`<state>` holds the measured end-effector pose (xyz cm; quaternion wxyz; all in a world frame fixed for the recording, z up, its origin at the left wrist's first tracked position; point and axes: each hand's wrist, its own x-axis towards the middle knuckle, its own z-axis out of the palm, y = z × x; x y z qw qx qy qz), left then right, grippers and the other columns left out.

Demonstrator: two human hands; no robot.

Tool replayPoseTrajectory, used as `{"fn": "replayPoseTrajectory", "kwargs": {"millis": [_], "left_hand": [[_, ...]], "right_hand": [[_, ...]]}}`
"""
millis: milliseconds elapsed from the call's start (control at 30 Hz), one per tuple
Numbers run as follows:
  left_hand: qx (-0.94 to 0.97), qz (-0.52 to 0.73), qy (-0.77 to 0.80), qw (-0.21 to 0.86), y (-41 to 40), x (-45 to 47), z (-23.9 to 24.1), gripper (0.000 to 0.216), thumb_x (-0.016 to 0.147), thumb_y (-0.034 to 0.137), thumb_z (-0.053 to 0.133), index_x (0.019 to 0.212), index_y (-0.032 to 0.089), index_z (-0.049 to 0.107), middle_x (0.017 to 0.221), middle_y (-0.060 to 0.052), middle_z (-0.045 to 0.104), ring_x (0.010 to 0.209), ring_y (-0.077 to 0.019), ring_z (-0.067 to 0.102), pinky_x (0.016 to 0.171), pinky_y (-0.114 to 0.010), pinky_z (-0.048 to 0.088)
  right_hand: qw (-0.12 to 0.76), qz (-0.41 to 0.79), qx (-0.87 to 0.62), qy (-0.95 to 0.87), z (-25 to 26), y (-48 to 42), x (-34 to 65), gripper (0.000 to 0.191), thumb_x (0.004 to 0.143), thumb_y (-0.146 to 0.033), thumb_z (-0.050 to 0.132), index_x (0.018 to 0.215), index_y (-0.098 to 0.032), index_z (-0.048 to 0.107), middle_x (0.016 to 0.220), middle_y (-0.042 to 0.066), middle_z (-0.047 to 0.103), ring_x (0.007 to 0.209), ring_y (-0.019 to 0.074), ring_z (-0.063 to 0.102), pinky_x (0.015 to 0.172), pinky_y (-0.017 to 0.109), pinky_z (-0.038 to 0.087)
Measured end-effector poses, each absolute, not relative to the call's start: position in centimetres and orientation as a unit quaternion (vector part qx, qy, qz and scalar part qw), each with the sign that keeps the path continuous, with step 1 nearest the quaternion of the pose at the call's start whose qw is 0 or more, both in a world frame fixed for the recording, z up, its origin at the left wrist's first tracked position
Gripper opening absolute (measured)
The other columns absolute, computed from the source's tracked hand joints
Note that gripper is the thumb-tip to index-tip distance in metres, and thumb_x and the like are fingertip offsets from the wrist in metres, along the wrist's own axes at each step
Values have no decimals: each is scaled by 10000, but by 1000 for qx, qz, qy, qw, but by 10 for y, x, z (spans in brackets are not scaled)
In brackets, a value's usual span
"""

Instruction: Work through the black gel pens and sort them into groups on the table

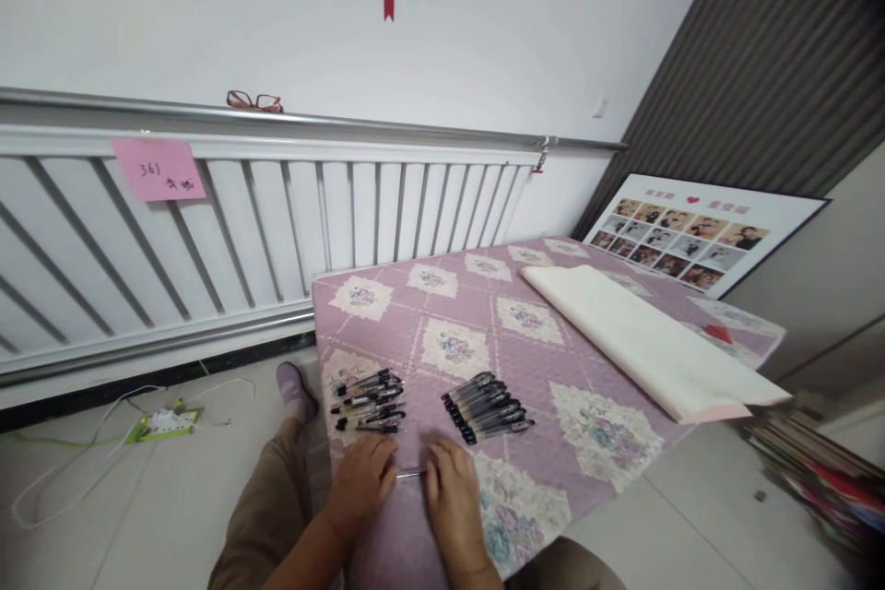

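Observation:
Low over the near end of the purple patterned tablecloth (449, 304), my left hand (360, 479) has its fingers closed on one end of a slim pen (410, 474). My right hand (453, 500) closes on the pen's other end, and its fingertips are slightly blurred. Only the short middle stretch of the pen shows between the hands. Just beyond my left hand lies a loose group of pens (370, 401) with black parts. Ahead of my right hand, a tidier row of black-capped pens (488, 407) lies side by side.
A folded cream sheet (622, 332) lies across the table's right side, near a photo board (698, 235). A white radiator (387, 203) runs along the wall, with glasses (254, 101) on its pipe. A power strip (166, 424) with cables sits on the floor at left.

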<state>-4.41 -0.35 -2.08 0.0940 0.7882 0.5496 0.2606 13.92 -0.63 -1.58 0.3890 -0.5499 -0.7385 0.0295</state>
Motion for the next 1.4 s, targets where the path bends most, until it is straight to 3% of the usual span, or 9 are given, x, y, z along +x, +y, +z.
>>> {"fn": "replayPoseTrajectory", "kwargs": {"millis": [133,300,433,533,667,833,1200,1400], "left_hand": [[805,193,549,118,-4,-40,-6,189,860,292,602,1049,281,603,1081,-3,606,1027,-206,525,902,-346,395],[828,138,533,110,-3,-36,0,156,896,310,578,1044,266,601,1064,-8,589,1018,-205,501,890,-341,366],[843,127,514,96,-2,-36,-5,153,929,318,537,1054,251,593,1058,-17,593,1021,-220,498,897,-374,369],[841,132,517,92,-2,-36,-11,137,950,289,499,1023,238,602,1018,-18,601,988,-210,512,880,-363,388],[840,136,519,87,-2,-38,-14,145,959,292,482,1013,233,604,1008,-16,605,979,-204,520,887,-356,397],[843,112,519,88,-1,-38,-14,157,964,318,474,1001,233,600,1008,-17,605,971,-203,524,864,-346,408],[832,87,537,112,0,-38,-10,177,972,317,438,1022,256,596,1028,-18,612,985,-211,547,868,-361,420],[803,119,577,91,-2,-39,-8,192,961,280,433,1024,244,611,1003,-28,627,948,-217,564,860,-365,416]], "right_hand": [[343,-9,-599,-724,-23,-6,178,322,851,-283,566,1169,-235,571,1119,116,619,1057,294,547,893,460,443],[276,22,-601,-750,-17,-15,168,207,818,-184,591,1011,-252,616,1161,76,627,1103,288,541,894,445,413],[271,93,-558,-779,-7,-17,142,146,799,-127,600,907,-226,608,993,44,665,974,244,590,867,397,426],[294,116,-553,-771,-6,-15,133,109,809,-155,608,900,-216,617,888,41,671,882,236,610,827,383,445],[334,131,-532,-767,-6,-12,136,159,854,-251,589,1004,-225,632,939,52,686,887,236,620,818,371,453],[328,181,-520,-768,-1,-10,140,146,903,-290,523,869,-248,659,826,17,689,818,210,622,779,343,442],[380,272,-526,-710,-3,-9,151,151,872,-310,533,868,-242,667,870,31,673,883,207,612,809,328,477],[468,258,-588,-607,-22,-2,161,224,847,-373,535,959,-209,640,961,71,680,915,223,634,841,358,508]]}}
